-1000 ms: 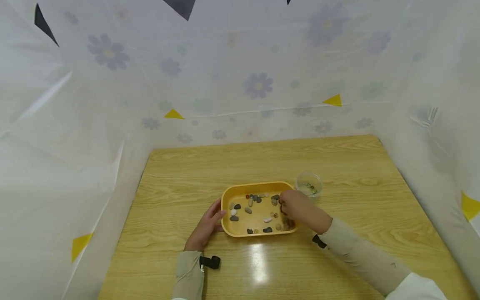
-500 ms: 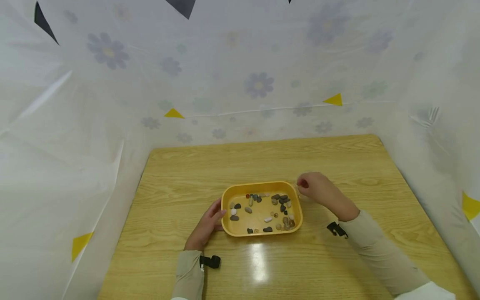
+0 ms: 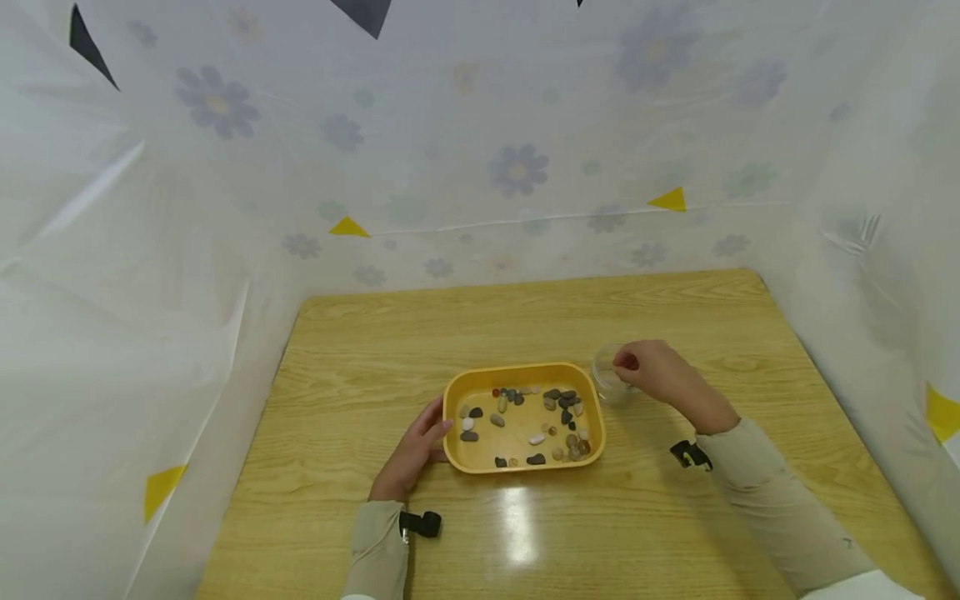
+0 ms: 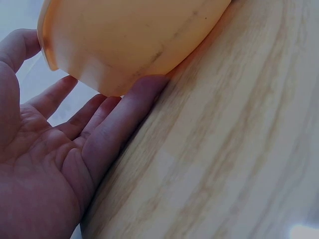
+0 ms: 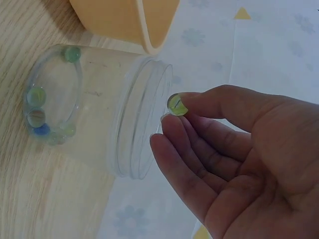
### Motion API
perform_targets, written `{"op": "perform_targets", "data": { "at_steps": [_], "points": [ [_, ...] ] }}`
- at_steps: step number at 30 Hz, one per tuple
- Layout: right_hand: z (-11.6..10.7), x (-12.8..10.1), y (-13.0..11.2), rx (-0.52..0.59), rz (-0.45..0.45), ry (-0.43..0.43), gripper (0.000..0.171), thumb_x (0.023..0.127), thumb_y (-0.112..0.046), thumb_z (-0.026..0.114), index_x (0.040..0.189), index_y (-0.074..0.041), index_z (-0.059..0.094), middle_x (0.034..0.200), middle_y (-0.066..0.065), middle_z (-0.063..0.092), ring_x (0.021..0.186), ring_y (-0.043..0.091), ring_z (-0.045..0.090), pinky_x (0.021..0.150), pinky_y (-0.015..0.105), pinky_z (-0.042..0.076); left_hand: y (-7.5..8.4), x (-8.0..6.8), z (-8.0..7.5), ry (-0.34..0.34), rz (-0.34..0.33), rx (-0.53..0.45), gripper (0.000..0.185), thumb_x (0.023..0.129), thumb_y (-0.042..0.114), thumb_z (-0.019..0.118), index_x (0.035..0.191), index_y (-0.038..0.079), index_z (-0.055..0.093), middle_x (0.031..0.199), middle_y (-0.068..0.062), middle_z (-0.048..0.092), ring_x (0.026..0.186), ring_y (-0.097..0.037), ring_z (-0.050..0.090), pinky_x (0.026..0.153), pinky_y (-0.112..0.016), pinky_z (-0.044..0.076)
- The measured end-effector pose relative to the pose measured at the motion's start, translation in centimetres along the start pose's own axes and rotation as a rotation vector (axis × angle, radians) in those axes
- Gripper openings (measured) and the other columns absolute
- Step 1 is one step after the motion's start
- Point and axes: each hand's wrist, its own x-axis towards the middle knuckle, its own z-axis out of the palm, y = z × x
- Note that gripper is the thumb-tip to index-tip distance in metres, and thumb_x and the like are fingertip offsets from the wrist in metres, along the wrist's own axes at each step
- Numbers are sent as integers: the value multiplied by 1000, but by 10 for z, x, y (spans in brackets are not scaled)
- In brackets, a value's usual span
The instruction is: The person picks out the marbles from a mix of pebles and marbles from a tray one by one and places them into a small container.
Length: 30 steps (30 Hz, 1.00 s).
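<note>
Your right hand (image 3: 651, 372) moved from tray to over the clear jar (image 5: 94, 107), pinching a yellow-green marble (image 5: 177, 104); left hand (image 3: 415, 450), fingers flat, braces the orange tray (image 3: 448, 417).

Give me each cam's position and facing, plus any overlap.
Head: worn high, looks forward and down at the table, tray and jar; both hands and sleeves show.
Left wrist: low by the table, faces the tray's outer wall; left hand with fingers against it.
Right wrist: faces the jar mouth; right hand pinches a marble.
Shared: the tray in all three; the jar in head and right wrist.
</note>
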Motion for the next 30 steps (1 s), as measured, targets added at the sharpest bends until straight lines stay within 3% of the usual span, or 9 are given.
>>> {"op": "perform_targets", "data": {
  "at_steps": [30],
  "points": [
    [10, 7, 13, 82, -50, -108, 17, 91, -11, 60, 100, 0, 67, 89, 3, 64, 78, 15, 59, 67, 34, 52, -1, 0, -1, -8, 8, 7, 54, 99, 20, 46, 148, 18, 23, 148, -13, 27, 113, -39, 50, 77, -46, 54]
  ]
}}
